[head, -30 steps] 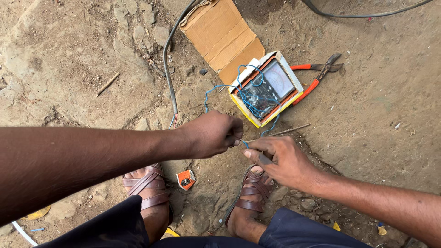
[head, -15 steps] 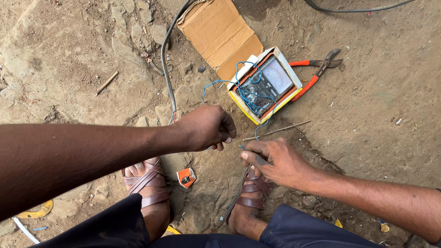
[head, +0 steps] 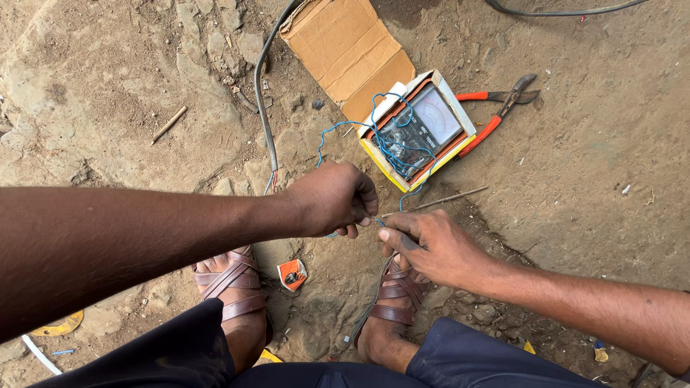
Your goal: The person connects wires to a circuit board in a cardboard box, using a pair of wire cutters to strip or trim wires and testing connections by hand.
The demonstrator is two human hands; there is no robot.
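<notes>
At the far left, a stick (head: 169, 124) is seen on the dirt ground (head: 108, 79). Nearer, two sandals (head: 231, 287) are worn on the feet, with an orange scrap (head: 292, 274) lying between them. A grey cable (head: 263, 100) runs from the far edge down toward the left hand (head: 332, 199). The grip of that hand is closed on the thin blue wire (head: 327, 138), pinched at the fingertips. Since half a second ago the hand has been brought slightly right, so that it now nearly meets the right hand (head: 431, 248). The wire's end is held between the two hands, near the middle of the scene; from there it is looped away to the meter (head: 424, 126), which sits in its yellow box, just beyond the hands. A cardboard flap (head: 345, 47) lies behind it. The right hand's grip is likewise closed on the wire's end. A thin rod (head: 438, 202) lies just beyond it. Red pliers (head: 499, 108) are left touching the box's right side, unmoved.
</notes>
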